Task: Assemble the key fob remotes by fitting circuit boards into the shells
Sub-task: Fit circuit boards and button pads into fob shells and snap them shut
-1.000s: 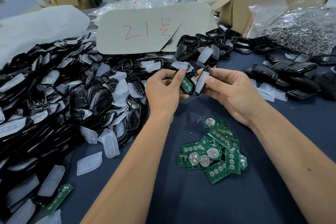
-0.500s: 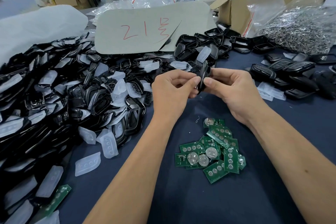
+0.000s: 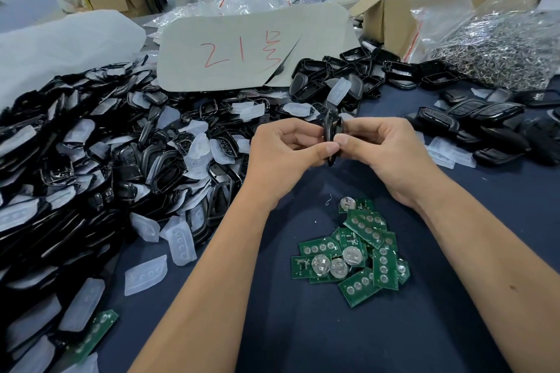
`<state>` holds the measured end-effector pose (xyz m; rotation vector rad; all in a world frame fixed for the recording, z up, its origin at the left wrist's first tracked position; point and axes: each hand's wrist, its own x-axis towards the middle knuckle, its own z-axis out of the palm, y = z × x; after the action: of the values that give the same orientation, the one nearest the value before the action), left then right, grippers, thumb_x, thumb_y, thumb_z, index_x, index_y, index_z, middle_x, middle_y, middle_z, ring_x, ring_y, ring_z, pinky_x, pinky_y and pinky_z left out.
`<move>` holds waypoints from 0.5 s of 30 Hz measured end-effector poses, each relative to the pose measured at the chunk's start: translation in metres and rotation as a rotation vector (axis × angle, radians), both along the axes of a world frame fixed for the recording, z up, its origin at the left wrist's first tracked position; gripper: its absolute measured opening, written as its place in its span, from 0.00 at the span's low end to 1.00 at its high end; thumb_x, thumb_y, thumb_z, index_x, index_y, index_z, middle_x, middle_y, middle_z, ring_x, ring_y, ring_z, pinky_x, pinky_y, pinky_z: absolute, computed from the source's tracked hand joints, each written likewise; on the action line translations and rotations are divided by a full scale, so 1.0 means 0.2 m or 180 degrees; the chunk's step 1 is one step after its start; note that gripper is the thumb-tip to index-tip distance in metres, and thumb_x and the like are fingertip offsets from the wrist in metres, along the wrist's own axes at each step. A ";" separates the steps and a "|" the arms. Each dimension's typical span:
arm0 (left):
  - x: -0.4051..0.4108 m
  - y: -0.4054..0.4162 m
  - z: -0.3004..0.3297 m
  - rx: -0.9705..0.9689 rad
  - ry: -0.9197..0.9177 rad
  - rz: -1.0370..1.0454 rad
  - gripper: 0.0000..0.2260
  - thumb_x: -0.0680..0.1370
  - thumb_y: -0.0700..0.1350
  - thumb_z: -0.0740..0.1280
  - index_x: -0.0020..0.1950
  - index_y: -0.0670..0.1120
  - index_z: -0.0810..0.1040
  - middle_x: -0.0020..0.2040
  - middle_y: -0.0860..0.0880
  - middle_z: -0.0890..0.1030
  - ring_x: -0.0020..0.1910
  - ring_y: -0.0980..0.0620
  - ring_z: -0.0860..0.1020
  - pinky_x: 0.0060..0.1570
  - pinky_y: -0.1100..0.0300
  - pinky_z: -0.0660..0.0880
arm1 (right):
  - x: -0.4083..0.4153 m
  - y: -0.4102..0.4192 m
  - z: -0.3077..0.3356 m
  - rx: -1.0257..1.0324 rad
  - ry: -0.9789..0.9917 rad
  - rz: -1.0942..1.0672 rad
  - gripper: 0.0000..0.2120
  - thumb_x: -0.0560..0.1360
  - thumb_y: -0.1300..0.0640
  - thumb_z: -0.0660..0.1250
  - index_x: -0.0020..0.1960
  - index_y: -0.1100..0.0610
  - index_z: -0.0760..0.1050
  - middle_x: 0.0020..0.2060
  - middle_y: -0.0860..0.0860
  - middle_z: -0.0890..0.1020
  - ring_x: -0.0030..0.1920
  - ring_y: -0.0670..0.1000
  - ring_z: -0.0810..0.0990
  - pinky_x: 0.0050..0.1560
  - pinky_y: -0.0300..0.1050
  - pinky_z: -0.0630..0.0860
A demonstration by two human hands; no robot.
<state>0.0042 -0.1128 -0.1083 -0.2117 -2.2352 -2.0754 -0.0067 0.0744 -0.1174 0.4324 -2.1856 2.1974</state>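
I held one black key fob shell [image 3: 331, 133] edge-on above the middle of the desk [image 3: 303, 339], pinched from both sides. My left hand [image 3: 283, 150] curled its fingers [image 3: 325, 149] round the shell's left face, thumb tip pressed near its lower edge; my right hand [image 3: 385, 151] did the same from the right, so the two thumbs nearly met in front of it. Whether a board sat inside it, I could not tell.

Near me, just right of centre, lay a loose heap of green circuit boards [image 3: 354, 254], roughly a dozen, overlapping, three of them showing round silver battery clips. One more green board [image 3: 95, 333] lay alone at the near left edge.

A cardboard box [image 3: 391, 21] stood at the far right with its flaps open; its contents were hidden. Just right of it a clear plastic bag [image 3: 497, 48] was stuffed with small metal rings, too many to count. Empty clear bags [image 3: 242, 0] were piled far behind a grey card [image 3: 251, 51] marked in red.

The left of the desk carried a large heap of black shell frames [image 3: 91, 154] mixed with translucent button pads [image 3: 178, 244], far too many to count. A smaller pile of shells [image 3: 345, 79] sat beyond my hands, and about ten closed fobs [image 3: 475, 121] lay at the right.
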 end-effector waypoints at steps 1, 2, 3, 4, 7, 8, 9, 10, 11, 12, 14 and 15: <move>0.00 0.00 0.00 0.0084 -0.0063 -0.0018 0.09 0.72 0.36 0.80 0.50 0.41 0.85 0.39 0.43 0.86 0.40 0.46 0.86 0.43 0.53 0.84 | 0.00 0.01 0.00 -0.0035 -0.0041 0.0029 0.09 0.77 0.61 0.75 0.51 0.48 0.88 0.51 0.52 0.89 0.54 0.51 0.87 0.55 0.44 0.83; 0.00 -0.01 0.00 0.0157 -0.0131 -0.0005 0.08 0.73 0.35 0.79 0.51 0.41 0.85 0.38 0.44 0.85 0.39 0.48 0.86 0.42 0.55 0.84 | 0.00 0.01 0.00 -0.0091 -0.0095 0.0054 0.08 0.77 0.61 0.75 0.51 0.49 0.88 0.52 0.52 0.89 0.54 0.51 0.87 0.55 0.43 0.83; -0.01 -0.01 0.00 0.0205 -0.0199 0.0033 0.08 0.74 0.33 0.77 0.51 0.41 0.85 0.36 0.44 0.84 0.39 0.49 0.85 0.42 0.55 0.84 | 0.00 0.01 0.00 -0.0161 -0.0159 0.0077 0.08 0.76 0.60 0.75 0.51 0.50 0.88 0.52 0.52 0.88 0.54 0.51 0.87 0.55 0.43 0.83; -0.01 -0.01 0.00 0.0231 -0.0267 0.0077 0.08 0.74 0.33 0.76 0.51 0.41 0.85 0.35 0.44 0.83 0.39 0.49 0.85 0.43 0.56 0.84 | 0.00 0.01 0.00 -0.0227 -0.0228 0.0097 0.07 0.75 0.59 0.75 0.51 0.51 0.88 0.52 0.53 0.88 0.54 0.51 0.87 0.55 0.44 0.83; -0.01 -0.01 0.00 0.0370 -0.0493 0.0151 0.06 0.75 0.31 0.74 0.48 0.42 0.85 0.39 0.42 0.84 0.41 0.47 0.85 0.43 0.56 0.84 | -0.01 0.01 0.00 -0.0401 -0.0366 0.0118 0.09 0.71 0.55 0.75 0.51 0.54 0.88 0.51 0.54 0.88 0.52 0.51 0.86 0.54 0.45 0.83; -0.02 -0.01 0.01 0.0450 -0.0568 0.0178 0.06 0.75 0.31 0.74 0.47 0.42 0.85 0.42 0.40 0.86 0.42 0.46 0.86 0.43 0.57 0.84 | -0.01 0.01 0.00 -0.0507 -0.0416 0.0130 0.10 0.71 0.56 0.75 0.51 0.56 0.87 0.51 0.55 0.88 0.51 0.52 0.86 0.53 0.44 0.83; -0.02 -0.01 0.01 0.0525 -0.0637 0.0217 0.06 0.76 0.31 0.74 0.47 0.41 0.84 0.46 0.38 0.86 0.42 0.45 0.86 0.43 0.57 0.84 | -0.01 0.02 0.00 -0.0624 -0.0467 0.0152 0.11 0.71 0.57 0.74 0.53 0.57 0.86 0.51 0.56 0.88 0.51 0.52 0.86 0.52 0.44 0.83; -0.02 -0.01 0.01 0.0591 -0.0702 0.0266 0.05 0.76 0.31 0.73 0.47 0.40 0.84 0.49 0.37 0.86 0.43 0.44 0.86 0.42 0.58 0.84 | -0.02 0.02 0.00 -0.0733 -0.0519 0.0174 0.13 0.72 0.58 0.73 0.55 0.60 0.85 0.51 0.57 0.88 0.51 0.52 0.87 0.52 0.44 0.83; -0.02 -0.01 0.02 0.0654 -0.0762 0.0313 0.04 0.77 0.32 0.73 0.47 0.40 0.83 0.51 0.35 0.85 0.43 0.43 0.86 0.41 0.59 0.83 | -0.02 0.02 0.00 -0.0827 -0.0569 0.0185 0.14 0.72 0.58 0.73 0.56 0.62 0.84 0.51 0.58 0.88 0.52 0.53 0.87 0.53 0.45 0.83; -0.03 -0.01 0.02 0.0719 -0.0815 0.0350 0.02 0.77 0.33 0.73 0.46 0.39 0.83 0.52 0.34 0.85 0.44 0.41 0.85 0.41 0.59 0.83 | -0.02 0.03 0.01 -0.0905 -0.0619 0.0189 0.15 0.72 0.58 0.72 0.57 0.63 0.83 0.52 0.59 0.88 0.52 0.54 0.87 0.54 0.46 0.83; -0.03 0.00 0.02 0.0812 -0.0880 0.0403 0.03 0.78 0.35 0.73 0.45 0.40 0.81 0.50 0.36 0.83 0.45 0.40 0.82 0.39 0.61 0.82 | -0.02 0.03 0.01 -0.0997 -0.0701 0.0201 0.16 0.72 0.59 0.72 0.57 0.64 0.83 0.53 0.60 0.87 0.54 0.56 0.86 0.56 0.48 0.83; -0.03 0.00 0.02 0.0827 -0.0892 0.0419 0.04 0.78 0.36 0.73 0.45 0.40 0.81 0.49 0.37 0.82 0.45 0.41 0.81 0.39 0.61 0.82 | -0.02 0.03 0.01 -0.1008 -0.0725 0.0218 0.15 0.72 0.59 0.72 0.57 0.64 0.83 0.53 0.60 0.87 0.54 0.56 0.86 0.57 0.49 0.83</move>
<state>-0.0026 -0.1132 -0.1039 0.2519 -2.0147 -2.4160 -0.0108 0.0805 -0.1152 0.2604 -1.8829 2.6879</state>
